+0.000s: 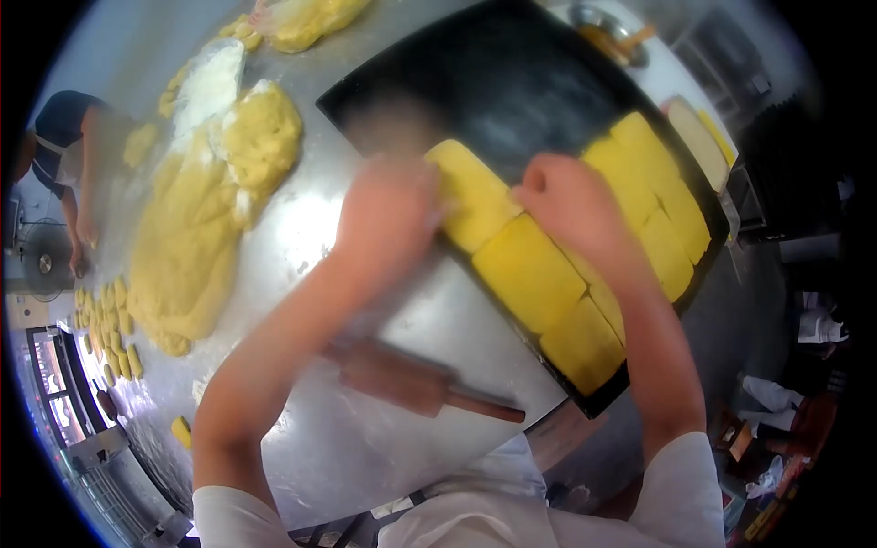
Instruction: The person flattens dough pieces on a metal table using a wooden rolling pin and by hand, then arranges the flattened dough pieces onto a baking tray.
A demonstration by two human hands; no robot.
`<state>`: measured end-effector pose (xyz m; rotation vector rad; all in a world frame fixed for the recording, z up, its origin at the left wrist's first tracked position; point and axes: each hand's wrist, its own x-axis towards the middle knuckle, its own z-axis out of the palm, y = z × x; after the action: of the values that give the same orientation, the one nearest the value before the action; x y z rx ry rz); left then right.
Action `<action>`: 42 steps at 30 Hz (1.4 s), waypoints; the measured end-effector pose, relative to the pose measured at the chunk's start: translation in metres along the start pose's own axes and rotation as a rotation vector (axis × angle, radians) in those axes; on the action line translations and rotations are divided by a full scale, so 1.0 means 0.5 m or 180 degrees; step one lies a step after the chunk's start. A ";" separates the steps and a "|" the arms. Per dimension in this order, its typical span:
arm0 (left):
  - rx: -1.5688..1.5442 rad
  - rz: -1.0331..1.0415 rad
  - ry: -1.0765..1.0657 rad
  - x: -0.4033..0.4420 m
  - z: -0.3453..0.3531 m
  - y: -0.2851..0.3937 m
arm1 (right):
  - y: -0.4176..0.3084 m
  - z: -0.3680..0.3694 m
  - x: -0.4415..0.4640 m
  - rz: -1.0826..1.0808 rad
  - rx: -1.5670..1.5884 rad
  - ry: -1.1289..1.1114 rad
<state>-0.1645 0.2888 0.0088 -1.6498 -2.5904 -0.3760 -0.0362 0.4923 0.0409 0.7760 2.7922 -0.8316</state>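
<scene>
A black baking tray (512,100) carries several flat yellow dough sheets (534,274) laid edge to edge over its near and right parts. My left hand (395,205) is at the tray's left edge, its fingers curled at the side of the corner dough sheet (470,196); motion blurs it. Across that same sheet, my right hand (571,196) has its fingers pinched together near the sheet's right corner. Both hands seem to hold this sheet by opposite edges. A wooden rolling pin (397,379) lies on the metal table below my left forearm.
On the metal table (301,457), a large yellow dough mass (187,247) with white flour (210,87) lies to the left. Small dough pieces (110,320) sit farther left, near another person (68,146). A metal bowl (607,32) stands beyond the tray.
</scene>
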 end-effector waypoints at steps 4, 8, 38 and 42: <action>-0.0005 0.0205 0.0108 -0.056 -0.005 0.045 | 0.000 0.006 0.046 -0.0243 0.2008 -0.0167; 0.0390 -0.0147 -0.0255 -0.055 -0.013 0.070 | -0.047 0.042 0.106 -0.0378 0.2409 -0.0086; -0.1464 -0.0266 0.0090 -0.306 -0.145 0.243 | -0.015 0.101 0.159 -0.0784 0.1553 0.0479; -0.1678 -0.0595 0.0304 -0.461 -0.141 0.291 | -0.024 0.068 0.129 -0.0604 0.1622 0.1486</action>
<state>0.0589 0.1269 0.0639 -1.4483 -2.7304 -1.2043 -0.0986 0.4935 0.0016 0.8728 3.1237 -1.6288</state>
